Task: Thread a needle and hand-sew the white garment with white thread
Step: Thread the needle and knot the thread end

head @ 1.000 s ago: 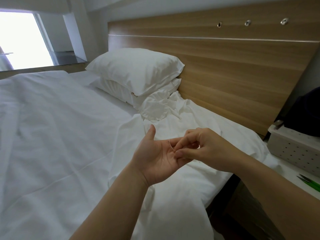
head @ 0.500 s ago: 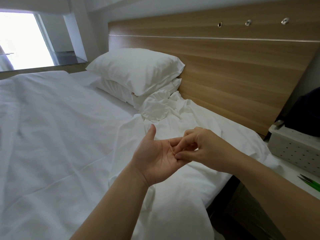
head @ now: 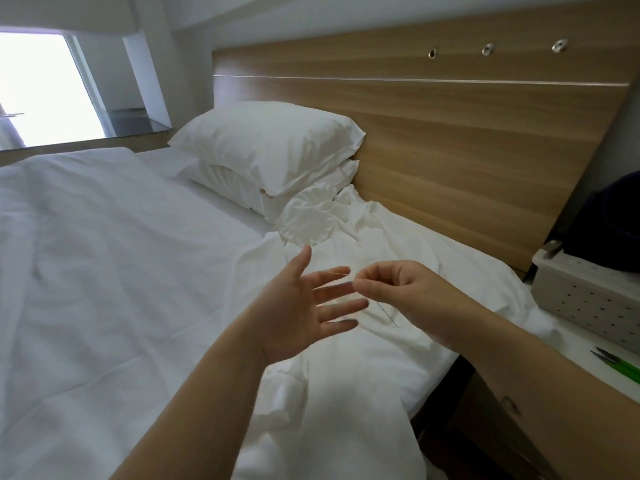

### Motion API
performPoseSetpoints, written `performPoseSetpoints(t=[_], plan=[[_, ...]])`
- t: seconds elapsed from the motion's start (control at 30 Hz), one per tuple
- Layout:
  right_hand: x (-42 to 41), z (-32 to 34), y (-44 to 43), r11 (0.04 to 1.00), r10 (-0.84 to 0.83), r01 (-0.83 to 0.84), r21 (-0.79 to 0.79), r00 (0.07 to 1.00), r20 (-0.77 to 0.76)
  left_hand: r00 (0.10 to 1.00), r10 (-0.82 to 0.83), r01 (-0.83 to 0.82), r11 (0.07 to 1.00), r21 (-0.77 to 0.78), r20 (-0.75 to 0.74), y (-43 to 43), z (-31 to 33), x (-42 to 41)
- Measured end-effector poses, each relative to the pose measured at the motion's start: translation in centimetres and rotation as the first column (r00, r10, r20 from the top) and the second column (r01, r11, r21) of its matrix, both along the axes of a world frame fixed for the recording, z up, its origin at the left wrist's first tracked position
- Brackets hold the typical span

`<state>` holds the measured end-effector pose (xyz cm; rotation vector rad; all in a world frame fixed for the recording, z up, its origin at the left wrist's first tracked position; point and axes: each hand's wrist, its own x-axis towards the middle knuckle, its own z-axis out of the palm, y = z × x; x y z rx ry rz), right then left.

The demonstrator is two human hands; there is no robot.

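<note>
White thread (head: 337, 270) is hard to read against white cloth, so I hold the work up in front of me and not down in the folds. My right hand (head: 405, 292) pinches the strand between thumb and forefinger, the other fingers curled loosely. A short pale arc of thread runs from that pinch across toward my left fingers. Below the pinch a thin dark sliver slants down under my right palm, which I take for the needle (head: 388, 315). Whether the thread already passes through its eye is too fine to tell.

My left hand (head: 294, 317) is released, palm up with the fingers spread, and grasps nothing. It sits just beside the pinch, probably as a plain backdrop and to catch the loose end.

The white garment (head: 346, 393) lies rumpled on the bed (head: 104, 271) directly beneath both hands, within reach but untouched. I judge the sewing itself has not started. Its edges blend into the bedding, so I cannot tell exactly where it ends.

On the counter (head: 571, 344) to my right stand a perforated white box (head: 588, 299) and a green-handled cutter (head: 620, 362), kept close for trimming thread. Two pillows (head: 270, 143) are stacked against the wooden headboard (head: 450, 133), well apart from the work.
</note>
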<state>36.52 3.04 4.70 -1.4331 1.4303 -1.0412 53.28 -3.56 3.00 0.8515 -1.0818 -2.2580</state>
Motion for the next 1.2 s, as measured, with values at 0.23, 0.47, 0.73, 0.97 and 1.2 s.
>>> performPoseSetpoints(t=[0.23, 0.47, 0.73, 0.97, 1.2], plan=[[0.0, -0.8, 0.1, 0.965, -0.154, 0.045, 0.259, 0.895, 0.419, 0.816, 0.359, 0.008, 0.776, -0.63, 0.453, 0.0, 0.2, 2.2], [0.1, -0.7, 0.3, 0.954, -0.077, -0.079, 0.288, 0.867, 0.492, 0.808, 0.493, 0.068, 0.465, -0.882, 0.322, 1.1, 1.6, 1.7], [0.2, -0.5, 0.2, 0.946, -0.048, -0.104, 0.306, 0.891, 0.451, 0.862, 0.342, 0.138, 0.553, -0.822, 0.375, 1.4, 1.2, 0.6], [0.2, -0.6, 0.3, 0.945, -0.052, -0.102, 0.31, 0.89, 0.452, 0.875, 0.338, 0.104, 0.57, -0.815, 0.348, 1.4, 1.2, 0.4], [0.2, -0.8, 0.3, 0.935, -0.097, -0.079, 0.344, 0.88, 0.466, 0.888, 0.353, 0.059, 0.547, -0.835, 0.294, 1.2, 0.6, 0.0]])
